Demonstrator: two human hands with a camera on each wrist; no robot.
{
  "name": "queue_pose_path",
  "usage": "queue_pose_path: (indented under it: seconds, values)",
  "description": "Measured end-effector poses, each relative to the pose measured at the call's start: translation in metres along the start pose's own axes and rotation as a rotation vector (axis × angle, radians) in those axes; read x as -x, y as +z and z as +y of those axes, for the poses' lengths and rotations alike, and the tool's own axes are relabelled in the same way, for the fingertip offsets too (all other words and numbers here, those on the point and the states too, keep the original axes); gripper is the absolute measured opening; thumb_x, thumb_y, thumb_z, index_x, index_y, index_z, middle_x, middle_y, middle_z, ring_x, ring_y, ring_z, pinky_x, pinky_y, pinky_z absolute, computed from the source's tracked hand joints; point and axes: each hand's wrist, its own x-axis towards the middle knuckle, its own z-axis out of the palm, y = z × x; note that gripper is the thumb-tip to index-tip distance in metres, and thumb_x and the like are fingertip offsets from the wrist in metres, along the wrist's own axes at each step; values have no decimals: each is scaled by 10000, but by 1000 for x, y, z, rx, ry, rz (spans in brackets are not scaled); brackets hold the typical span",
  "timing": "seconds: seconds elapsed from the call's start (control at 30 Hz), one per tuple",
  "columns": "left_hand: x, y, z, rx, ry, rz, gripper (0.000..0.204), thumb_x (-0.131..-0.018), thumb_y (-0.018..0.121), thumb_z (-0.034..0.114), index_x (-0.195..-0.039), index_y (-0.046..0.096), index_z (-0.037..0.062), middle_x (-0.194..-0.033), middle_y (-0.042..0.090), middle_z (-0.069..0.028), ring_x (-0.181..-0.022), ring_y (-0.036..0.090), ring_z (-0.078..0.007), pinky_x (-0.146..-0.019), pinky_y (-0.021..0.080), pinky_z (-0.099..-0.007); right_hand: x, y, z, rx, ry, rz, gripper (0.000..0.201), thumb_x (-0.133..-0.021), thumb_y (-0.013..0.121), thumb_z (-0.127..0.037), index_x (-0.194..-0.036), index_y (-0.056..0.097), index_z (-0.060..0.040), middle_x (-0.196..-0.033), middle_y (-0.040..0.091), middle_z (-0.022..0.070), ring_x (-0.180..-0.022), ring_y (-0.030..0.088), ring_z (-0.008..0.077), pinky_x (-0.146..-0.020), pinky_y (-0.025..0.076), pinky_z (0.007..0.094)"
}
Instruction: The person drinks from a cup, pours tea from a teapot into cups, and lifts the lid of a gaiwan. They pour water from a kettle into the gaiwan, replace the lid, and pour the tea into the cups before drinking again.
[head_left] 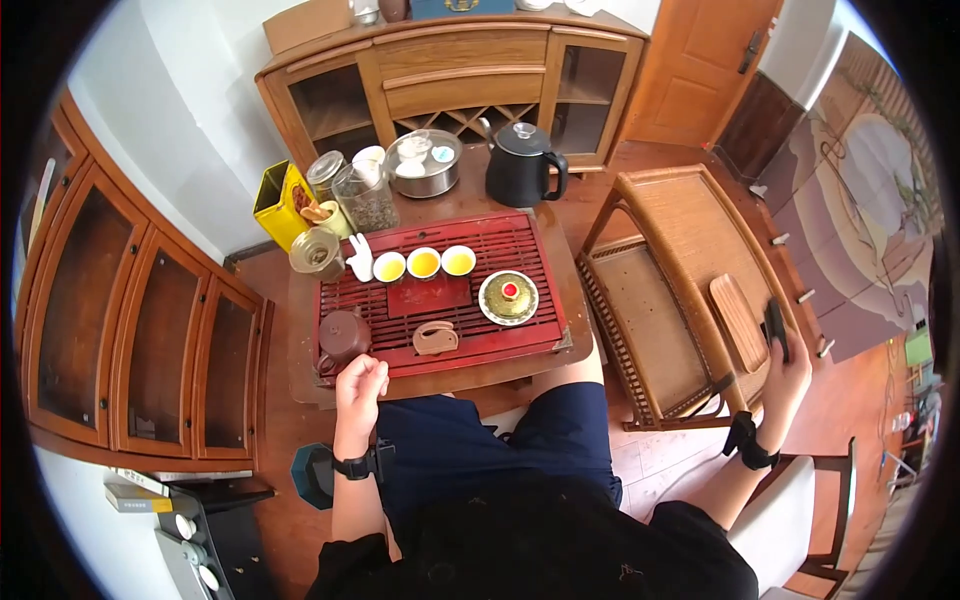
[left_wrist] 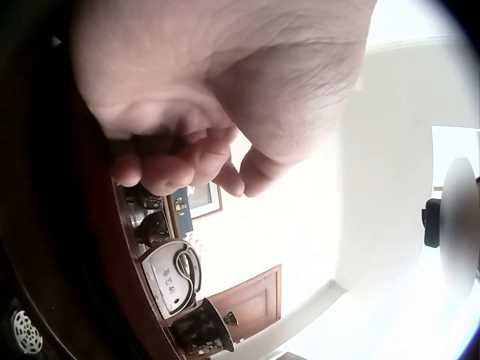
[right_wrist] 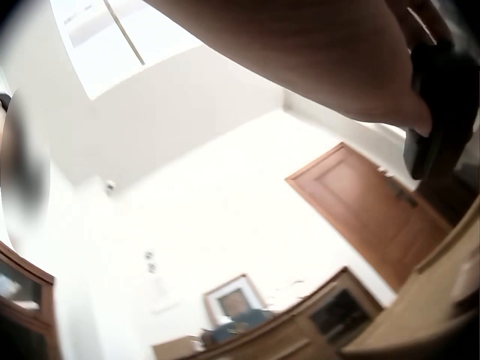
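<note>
My left hand [head_left: 362, 392] is at the near left edge of the red tea tray [head_left: 470, 362], fingers loosely curled and holding nothing, just below the brown teapot [head_left: 344, 336]. In the left wrist view, the curled fingers of that hand [left_wrist: 217, 97] are close by. On the tray are three white cups of yellow tea [head_left: 424, 264], a lidded patterned bowl [head_left: 509, 298] and a brown flat piece [head_left: 436, 338]. Far right, my right hand [head_left: 787, 378] grips a black object [head_left: 774, 328] beside a wooden tray [head_left: 738, 322]; the right wrist view shows the black object [right_wrist: 441, 109] too.
Behind the tray stand a black kettle [head_left: 522, 168], a steel pot [head_left: 424, 172], glass jars [head_left: 366, 200] and a yellow bag [head_left: 282, 206]. A wicker cart [head_left: 655, 195] is to the right, with a chair [head_left: 785, 515] near its front end.
</note>
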Motion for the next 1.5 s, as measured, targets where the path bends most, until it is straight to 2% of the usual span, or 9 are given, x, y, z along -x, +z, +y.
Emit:
queue_pose_path:
  seconds: [0.07,0.23,0.4,0.5,0.63,0.8,0.93,1.23,1.5]
  values:
    - [3,1,18,-30,36,-34,243,-1036,626,169,-833,542,67,-741,519,36,-689,451,-39,-620,356,-225,-1,-15,-107,-101,-337,-28,263,-900,683,25,-1156,717,-23,-931,688,167,-909,681,303,-875,538,369]
    - [-3,11,110,-28,231,-228,204,-971,686,184,-945,591,6,-850,544,-15,-729,484,-72,-662,387,-233,4,0,-208,-353,-827,-108,309,-772,759,82,-1047,767,-59,-863,645,65,-850,646,259,-962,544,483]
    - [-12,42,190,-152,522,-385,465,-897,765,161,-1298,614,-21,-1170,567,-110,-836,603,-131,-776,490,-265,15,4,-276,-582,-1039,-186,327,-723,772,50,-1015,796,-95,-842,641,7,-817,646,206,-975,539,488]
    - [-15,53,210,-254,548,-430,705,-913,781,288,-1458,469,-32,-1400,485,-192,-959,645,-191,-819,529,-311,22,3,-297,-644,-1090,-200,295,-742,785,-9,-1021,798,-104,-837,646,-7,-802,651,186,-961,547,484]
    - [-16,63,215,-238,587,-437,711,-916,778,305,-1463,458,-17,-1420,488,-197,-962,655,-204,-810,531,-314,25,0,-301,-677,-1112,-218,275,-749,790,-40,-1016,798,-104,-834,651,-11,-806,654,172,-943,557,472]
    - [-7,51,193,-200,517,-422,517,-952,743,316,-1313,569,-11,-1292,571,-182,-927,658,-191,-797,532,-311,5,7,-250,-526,-938,-158,361,-724,790,73,-1054,776,-74,-828,653,45,-800,649,219,-937,554,465]
    - [-2,24,149,-270,212,-447,176,-983,700,132,-1096,691,-2,-925,703,-66,-837,666,-137,-785,536,-293,-6,8,-177,-279,-459,-186,235,-844,718,63,-1070,732,0,-886,649,139,-829,650,294,-852,539,394]
    - [-4,0,45,-180,-64,-214,142,-1029,654,149,-1009,663,8,-864,657,7,-792,610,-65,-747,511,-244,22,55,145,418,92,-51,194,-828,705,-66,-1017,730,-31,-946,698,136,-914,672,332,-843,534,431]
    - [-15,4,11,-181,-25,-86,166,-1041,625,139,-953,646,1,-814,627,10,-736,568,-54,-679,465,-226,42,76,138,617,348,-101,251,-850,632,-107,-1053,752,-24,-1090,729,176,-1041,684,372,-903,540,470]
